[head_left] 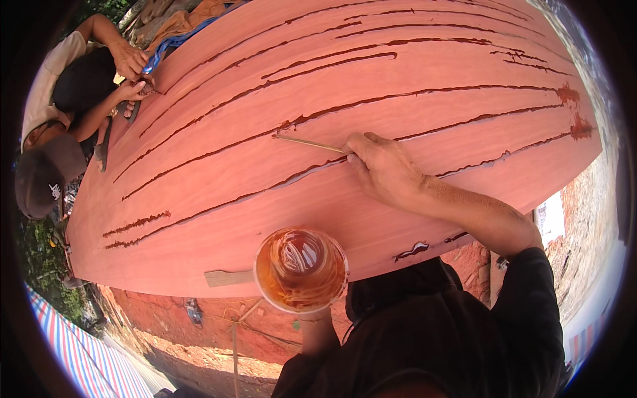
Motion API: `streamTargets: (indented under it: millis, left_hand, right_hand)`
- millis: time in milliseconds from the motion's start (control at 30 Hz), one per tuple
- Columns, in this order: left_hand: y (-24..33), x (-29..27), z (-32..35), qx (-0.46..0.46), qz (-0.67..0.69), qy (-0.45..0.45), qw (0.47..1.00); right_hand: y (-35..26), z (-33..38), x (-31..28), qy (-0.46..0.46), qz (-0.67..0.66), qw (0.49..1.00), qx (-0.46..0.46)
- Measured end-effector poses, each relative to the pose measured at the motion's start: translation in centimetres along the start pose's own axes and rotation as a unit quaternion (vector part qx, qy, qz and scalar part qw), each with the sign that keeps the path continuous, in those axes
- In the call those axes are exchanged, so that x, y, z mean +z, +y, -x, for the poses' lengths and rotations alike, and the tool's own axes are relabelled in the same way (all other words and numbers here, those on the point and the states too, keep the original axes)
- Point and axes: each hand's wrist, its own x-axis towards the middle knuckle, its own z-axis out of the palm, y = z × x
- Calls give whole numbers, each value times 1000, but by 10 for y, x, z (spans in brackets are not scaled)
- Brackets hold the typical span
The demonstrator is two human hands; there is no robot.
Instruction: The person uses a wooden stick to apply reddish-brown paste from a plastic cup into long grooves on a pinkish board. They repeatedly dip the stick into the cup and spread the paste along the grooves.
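Pinches a thin stick (308, 142) between the curled fingers of the right hand (385, 162), with the tip at or just beside a dark red line (298, 120) midway across the pink panel (312, 205). Apparently supports a cup (264, 270) from below with the left hand (318, 319), by the near edge; cannot tell its grip. Looks well along, with long lines toward the right edge, but seems unfinished along the near edge, with only short dabs (411, 251) there.

1 clear round plastic cup (267, 273), lower ctr; 1 thin tan stick (310, 143), ctr; 1 flat brown strip (229, 278), lower L; 1 lg pink wooden surface (199, 249); 2 co-worker hands (130, 60), upper L.
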Motion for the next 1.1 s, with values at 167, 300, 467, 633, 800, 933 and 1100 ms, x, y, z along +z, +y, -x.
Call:
streamTargets:
  millis: [167, 300, 467, 633, 800, 933, 1100]
  left_hand:
    - [0, 1, 1, 16, -12, 6, 1000]
    - [-2, -7, 6, 21, 60, 105, 992]
    - [8, -19, 4, 55, 68, 235, 968]
    - [15, 6, -3, -6, 19, 38, 999]
    - [13, 40, -4, -26, 81, 31, 996]
    - [10, 49, -3, 18, -1, 110, 994]
    - [13, 42, -5, 1, 13, 73, 997]
  right_hand:
    - [9, 0, 0, 46, -19, 999, -16]
    - [20, 6, -16, 49, -22, 999, 6]
    - [24, 18, -28, 54, -17, 998, 10]
    - [28, 14, -25, 52, 6, 998, -22]
    - [30, 14, -27, 51, -9, 999, -1]
    - [29, 19, -34, 64, -40, 997, 35]
    - [28, 35, -55, 88, -90, 990, 59]
